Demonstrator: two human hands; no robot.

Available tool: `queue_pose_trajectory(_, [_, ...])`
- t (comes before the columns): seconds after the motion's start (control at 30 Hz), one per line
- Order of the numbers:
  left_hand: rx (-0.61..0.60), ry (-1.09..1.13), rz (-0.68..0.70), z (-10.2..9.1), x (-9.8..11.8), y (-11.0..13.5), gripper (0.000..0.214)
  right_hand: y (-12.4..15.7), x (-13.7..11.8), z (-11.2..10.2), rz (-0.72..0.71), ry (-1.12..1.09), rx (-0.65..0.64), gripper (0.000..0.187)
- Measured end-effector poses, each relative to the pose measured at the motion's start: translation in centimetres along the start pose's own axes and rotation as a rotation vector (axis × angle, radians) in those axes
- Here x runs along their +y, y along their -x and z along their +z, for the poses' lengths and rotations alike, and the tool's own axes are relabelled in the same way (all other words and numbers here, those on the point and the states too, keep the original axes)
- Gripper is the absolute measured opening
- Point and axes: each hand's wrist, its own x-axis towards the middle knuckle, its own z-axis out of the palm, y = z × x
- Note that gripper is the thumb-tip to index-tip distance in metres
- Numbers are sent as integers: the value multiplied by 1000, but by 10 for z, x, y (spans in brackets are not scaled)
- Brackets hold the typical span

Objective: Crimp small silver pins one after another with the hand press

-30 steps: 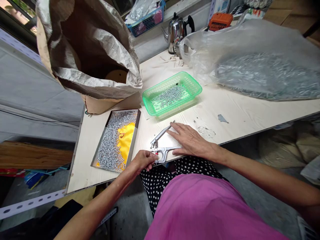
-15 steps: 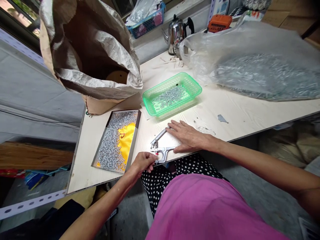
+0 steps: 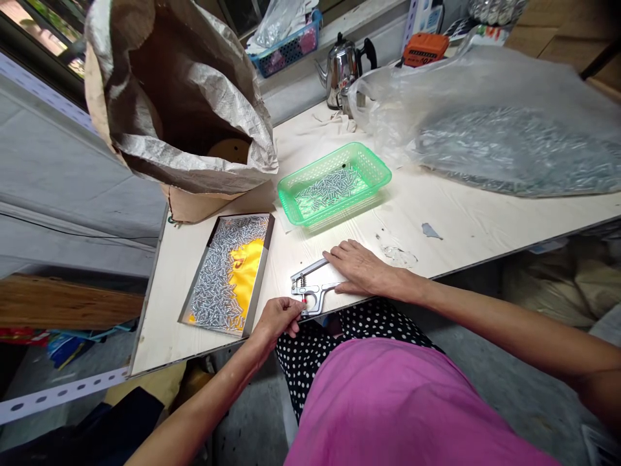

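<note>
A metal plier-like press tool (image 3: pixel 310 285) lies at the table's near edge. My right hand (image 3: pixel 359 268) rests over its two handles, fingers wrapped round them and pressing them together. My left hand (image 3: pixel 279 317) pinches something small at the tool's jaw, where a red spot shows; what it holds is too small to name. Left of the hands lies a flat metal tray (image 3: pixel 259 275) with several small silver parts on a yellow lining. Beyond the tool stands a green plastic basket (image 3: pixel 378 165) with more such parts.
A big crumpled paper sack (image 3: pixel 194 110) stands at the table's back left. A clear plastic bag (image 3: pixel 495 123) full of silver parts fills the right side. A steel kettle (image 3: pixel 342 65), an orange box (image 3: pixel 427 45) and a blue basket (image 3: pixel 291 42) sit at the back.
My right hand has drawn the tool's upper handle down toward the lower one, so the handles stand closer together. My left hand stays at the jaw.
</note>
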Motion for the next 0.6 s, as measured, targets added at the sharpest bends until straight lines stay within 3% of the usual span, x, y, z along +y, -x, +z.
queue_pose_trajectory(0.07, [8,-52,-1,0,-4,0,42,1,-2,-3,-9,-4,-7,58])
queue_pose_trajectory(0.13, [94,-189,83,-1,-6,3,41,2,-4,-5,-7,-11,-20,51])
queue_pose_trajectory(0.23, [367,-480,408,0,-4,9,32,3,-5,-8,0,-22,-38,44])
queue_pose_trajectory(0.3, [461,-629,624,3,3,11,26,2,-6,-8,-1,-28,-43,44])
queue_pose_trajectory(0.37, [445,-742,791,8,13,6,27,1,-6,-7,0,-28,-46,45])
queue_pose_trajectory(0.47, [360,-876,961,17,30,-12,48,0,-7,-3,8,-32,-40,48])
queue_pose_trajectory(0.6, [187,-949,996,22,45,-37,65,5,-5,2,25,-76,6,58])
